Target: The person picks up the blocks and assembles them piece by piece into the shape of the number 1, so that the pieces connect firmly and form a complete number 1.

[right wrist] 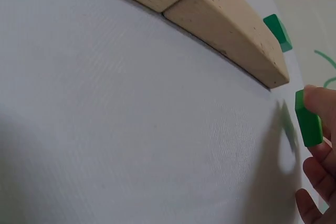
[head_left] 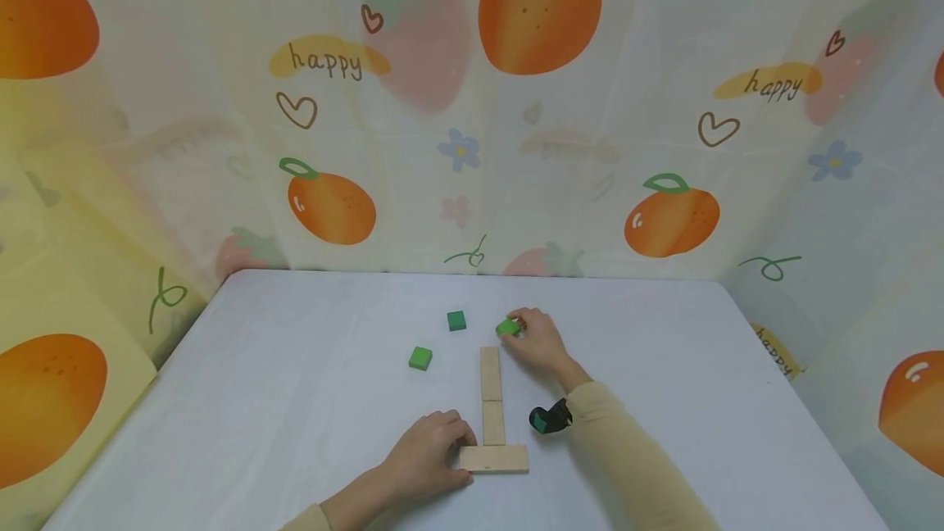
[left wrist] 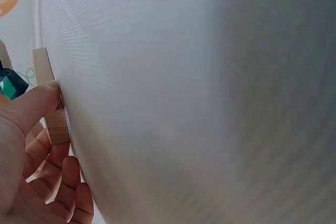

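My right hand [head_left: 541, 343] pinches a light green block [head_left: 507, 327] between thumb and fingers, beyond the far end of the wooden row. In the right wrist view the green block [right wrist: 308, 119] is raised, its shadow on the white surface. My left hand [head_left: 430, 455] grips the left end of a flat wooden block [head_left: 496, 459] lying crosswise. The left wrist view shows its thumb on one side of that wooden block [left wrist: 56, 127] and fingers at its end. Two more wooden blocks [head_left: 490, 374] lie end to end, leading away from the crosswise one in a T shape.
A dark green block [head_left: 456, 320] and a lighter green block [head_left: 420, 358] lie left of the row. The black wrist camera [head_left: 551, 417] hangs by the right sleeve [head_left: 627, 441]. Behind the white table [head_left: 295, 334] stands a fruit-printed cloth [head_left: 413, 187].
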`<act>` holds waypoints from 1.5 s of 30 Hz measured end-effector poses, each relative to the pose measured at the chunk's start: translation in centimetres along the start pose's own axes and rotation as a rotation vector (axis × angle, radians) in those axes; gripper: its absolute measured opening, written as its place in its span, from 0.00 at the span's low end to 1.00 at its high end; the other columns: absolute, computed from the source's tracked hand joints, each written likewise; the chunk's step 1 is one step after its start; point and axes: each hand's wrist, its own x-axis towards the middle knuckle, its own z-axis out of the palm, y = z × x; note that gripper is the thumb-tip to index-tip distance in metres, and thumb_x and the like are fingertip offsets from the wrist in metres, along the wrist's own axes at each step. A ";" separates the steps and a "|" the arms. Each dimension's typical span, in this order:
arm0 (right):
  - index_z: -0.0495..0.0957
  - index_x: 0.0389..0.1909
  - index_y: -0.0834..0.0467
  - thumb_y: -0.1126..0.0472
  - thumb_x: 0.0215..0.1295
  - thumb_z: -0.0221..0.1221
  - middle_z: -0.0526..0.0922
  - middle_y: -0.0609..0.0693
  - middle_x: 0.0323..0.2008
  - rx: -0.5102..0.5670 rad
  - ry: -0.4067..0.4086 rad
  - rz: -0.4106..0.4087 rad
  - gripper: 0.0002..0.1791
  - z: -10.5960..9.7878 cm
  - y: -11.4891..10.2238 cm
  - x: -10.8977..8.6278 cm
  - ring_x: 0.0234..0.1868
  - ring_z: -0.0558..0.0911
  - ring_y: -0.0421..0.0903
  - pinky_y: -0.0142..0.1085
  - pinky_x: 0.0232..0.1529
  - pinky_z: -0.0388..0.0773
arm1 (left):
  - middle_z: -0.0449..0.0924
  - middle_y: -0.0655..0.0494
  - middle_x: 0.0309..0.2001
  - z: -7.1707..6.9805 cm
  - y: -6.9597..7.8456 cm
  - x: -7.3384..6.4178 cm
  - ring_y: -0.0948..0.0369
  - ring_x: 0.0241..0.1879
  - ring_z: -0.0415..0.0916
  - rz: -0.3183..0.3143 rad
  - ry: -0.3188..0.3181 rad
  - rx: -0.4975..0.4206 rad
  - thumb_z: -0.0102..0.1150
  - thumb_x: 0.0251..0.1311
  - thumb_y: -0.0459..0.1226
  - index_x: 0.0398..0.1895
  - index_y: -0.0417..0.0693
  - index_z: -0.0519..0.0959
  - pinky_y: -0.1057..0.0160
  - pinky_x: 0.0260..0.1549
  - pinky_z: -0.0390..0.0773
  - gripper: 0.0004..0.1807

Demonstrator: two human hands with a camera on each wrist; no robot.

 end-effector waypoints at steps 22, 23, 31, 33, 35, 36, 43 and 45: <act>0.76 0.48 0.58 0.52 0.53 0.62 0.74 0.50 0.33 -0.069 -0.040 0.067 0.22 0.6 -1.7 0.0 0.35 0.70 0.47 0.40 0.34 0.66 | 0.70 0.72 0.29 0.0 0.0 0.0 0.73 0.29 0.62 0.001 0.012 0.000 0.72 0.39 0.46 0.32 0.57 0.78 0.71 0.32 0.69 0.16; 0.76 0.48 0.58 0.52 0.53 0.62 0.74 0.50 0.33 -0.072 -0.042 0.066 0.22 0.6 -1.7 0.0 0.35 0.70 0.47 0.40 0.33 0.66 | 0.70 0.72 0.29 0.0 0.0 0.1 0.73 0.29 0.63 0.001 0.013 0.001 0.72 0.38 0.47 0.32 0.57 0.78 0.71 0.32 0.69 0.16; 0.76 0.48 0.57 0.51 0.54 0.62 0.74 0.49 0.33 -0.068 -0.052 0.075 0.22 0.6 -1.8 -0.1 0.35 0.70 0.46 0.40 0.34 0.65 | 0.70 0.72 0.29 0.0 0.0 0.1 0.73 0.30 0.63 -0.009 -0.005 -0.003 0.72 0.38 0.47 0.32 0.57 0.79 0.71 0.32 0.69 0.16; 0.76 0.49 0.57 0.51 0.54 0.61 0.74 0.49 0.34 -0.062 -0.059 0.078 0.22 0.7 -1.7 0.0 0.36 0.70 0.47 0.40 0.35 0.65 | 0.70 0.72 0.30 0.0 0.0 0.1 0.73 0.30 0.63 -0.009 -0.006 -0.004 0.72 0.38 0.47 0.32 0.57 0.79 0.71 0.32 0.69 0.16; 0.76 0.49 0.57 0.51 0.54 0.61 0.74 0.49 0.35 -0.043 -0.061 0.080 0.22 0.8 -1.4 0.0 0.37 0.70 0.47 0.41 0.36 0.65 | 0.70 0.71 0.30 0.0 0.1 0.1 0.73 0.30 0.63 -0.006 -0.004 -0.004 0.72 0.39 0.47 0.33 0.57 0.79 0.71 0.32 0.69 0.16; 0.76 0.49 0.57 0.51 0.54 0.61 0.74 0.50 0.35 -0.029 -0.057 0.072 0.22 0.9 -1.2 0.0 0.37 0.70 0.47 0.42 0.36 0.65 | 0.70 0.71 0.30 0.0 0.1 0.1 0.73 0.30 0.63 -0.004 -0.003 -0.005 0.72 0.39 0.46 0.33 0.57 0.79 0.71 0.32 0.69 0.16; 0.76 0.49 0.54 0.51 0.59 0.56 0.75 0.51 0.34 0.051 -0.017 -0.044 0.19 1.4 0.4 0.2 0.35 0.71 0.48 0.43 0.36 0.67 | 0.70 0.72 0.30 0.0 0.1 0.1 0.73 0.30 0.63 -0.010 -0.005 -0.002 0.72 0.38 0.47 0.33 0.57 0.79 0.71 0.32 0.69 0.16; 0.77 0.49 0.55 0.54 0.59 0.55 0.75 0.51 0.34 0.065 -0.016 -0.066 0.18 1.3 0.4 0.2 0.35 0.71 0.47 0.42 0.36 0.67 | 0.70 0.72 0.30 0.0 0.1 0.1 0.73 0.30 0.63 -0.012 -0.006 0.002 0.72 0.38 0.47 0.32 0.57 0.79 0.70 0.33 0.69 0.16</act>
